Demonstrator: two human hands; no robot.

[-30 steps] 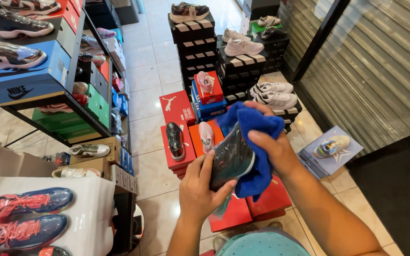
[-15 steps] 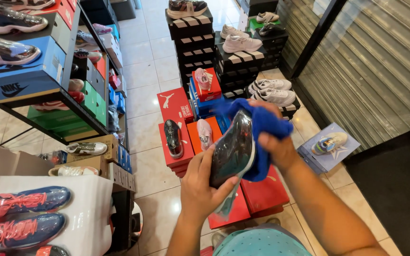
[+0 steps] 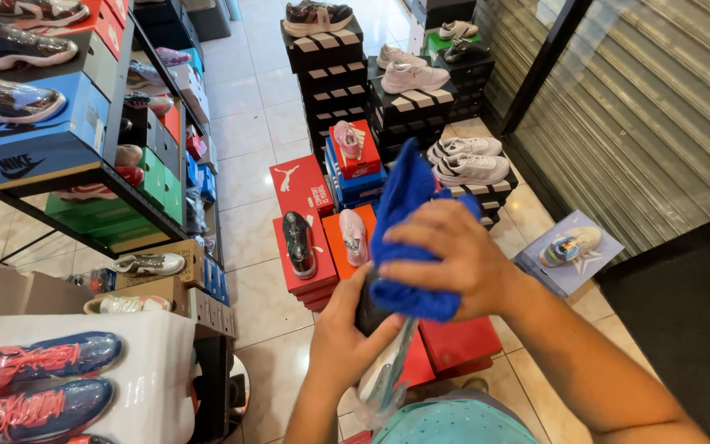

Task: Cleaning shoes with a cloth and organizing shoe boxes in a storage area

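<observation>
My left hand [image 3: 347,329] grips a dark, plastic-wrapped shoe [image 3: 368,311] from below; only a small dark part of it shows. My right hand [image 3: 458,259] presses a blue cloth [image 3: 404,222] down over the shoe, covering most of it. A strip of clear plastic wrap [image 3: 392,382] hangs down under the shoe. Both hands are held in front of me above stacked red shoe boxes [image 3: 454,345].
Red boxes [image 3: 301,185] with single shoes on top stand on the tiled floor ahead. Black box stacks [image 3: 326,78] with white sneakers rise behind them. A metal shelf of boxed shoes [image 3: 67,148] runs along the left, a white stand with blue-pink shoes [image 3: 34,362] at lower left. A shutter [image 3: 643,107] closes the right.
The right hand has brought the blue cloth from behind the shoe over its front, so the shoe's dark side, plainly visible earlier, is now mostly covered. The left hand keeps its hold.
</observation>
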